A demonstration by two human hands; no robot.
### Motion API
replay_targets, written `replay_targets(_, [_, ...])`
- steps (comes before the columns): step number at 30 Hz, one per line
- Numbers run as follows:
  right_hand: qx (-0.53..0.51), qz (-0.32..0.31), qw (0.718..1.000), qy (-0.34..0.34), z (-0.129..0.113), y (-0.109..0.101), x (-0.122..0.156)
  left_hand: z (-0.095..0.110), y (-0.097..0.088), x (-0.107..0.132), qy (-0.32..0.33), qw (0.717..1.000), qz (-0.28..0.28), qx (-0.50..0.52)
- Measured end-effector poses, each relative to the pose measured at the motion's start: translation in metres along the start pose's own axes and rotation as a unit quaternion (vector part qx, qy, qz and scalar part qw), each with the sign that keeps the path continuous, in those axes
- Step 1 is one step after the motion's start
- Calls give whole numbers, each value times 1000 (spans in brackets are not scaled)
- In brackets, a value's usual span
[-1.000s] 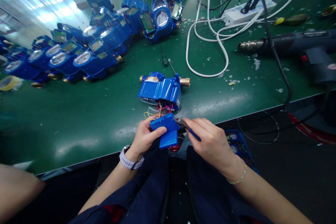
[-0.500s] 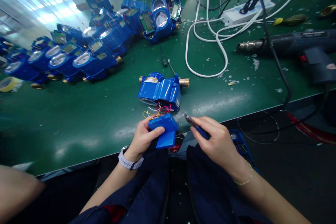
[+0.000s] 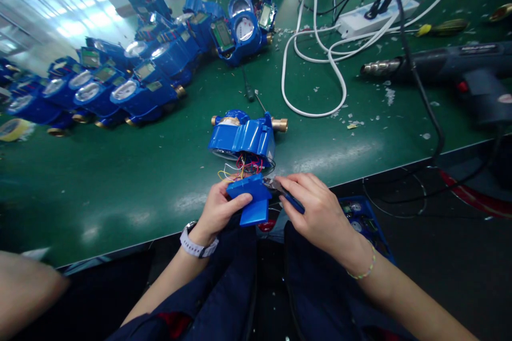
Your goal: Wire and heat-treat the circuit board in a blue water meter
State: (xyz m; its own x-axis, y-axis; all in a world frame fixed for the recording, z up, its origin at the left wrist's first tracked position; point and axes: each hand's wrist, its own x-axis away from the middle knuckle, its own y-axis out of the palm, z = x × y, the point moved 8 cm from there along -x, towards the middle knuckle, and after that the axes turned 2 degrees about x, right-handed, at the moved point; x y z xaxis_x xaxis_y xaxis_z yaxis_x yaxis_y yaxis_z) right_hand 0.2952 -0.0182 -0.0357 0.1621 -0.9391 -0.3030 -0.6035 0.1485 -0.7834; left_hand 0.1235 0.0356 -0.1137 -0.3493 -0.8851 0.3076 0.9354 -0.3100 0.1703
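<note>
A blue plastic housing (image 3: 253,212) is pinched between the thumb and fingers of my left hand (image 3: 219,208), just past the table's front edge. Red, yellow, white and black wires (image 3: 245,164) run up from behind it into a blue water meter (image 3: 244,137), which lies on its side with brass ends. My right hand (image 3: 320,210) is closed around a pair of blue-handled cutting pliers (image 3: 291,200). The jaws of the pliers are at the housing's upper right edge; whether they bite on anything is too small to tell.
Several blue water meters (image 3: 132,90) stand in a group at the left. A small dark screwdriver (image 3: 249,90) lies behind the nearest meter. On the right are a white power strip (image 3: 376,17), a yellow-handled screwdriver (image 3: 442,28) and a heat gun (image 3: 448,66). Someone's arm (image 3: 28,295) shows at lower left.
My right hand has moved left, bringing the pliers' jaws from beside the blue housing up to its right edge. My left hand and the housing have hardly moved.
</note>
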Motion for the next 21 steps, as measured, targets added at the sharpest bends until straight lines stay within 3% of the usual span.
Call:
replay_targets(13, [-22, 42, 999, 5, 8, -3, 5, -1, -1, 0, -6, 1000, 4, 13])
replay_targets(21, [9, 24, 1000, -15, -1, -1, 3, 1, 1, 0, -1, 1000, -5, 5])
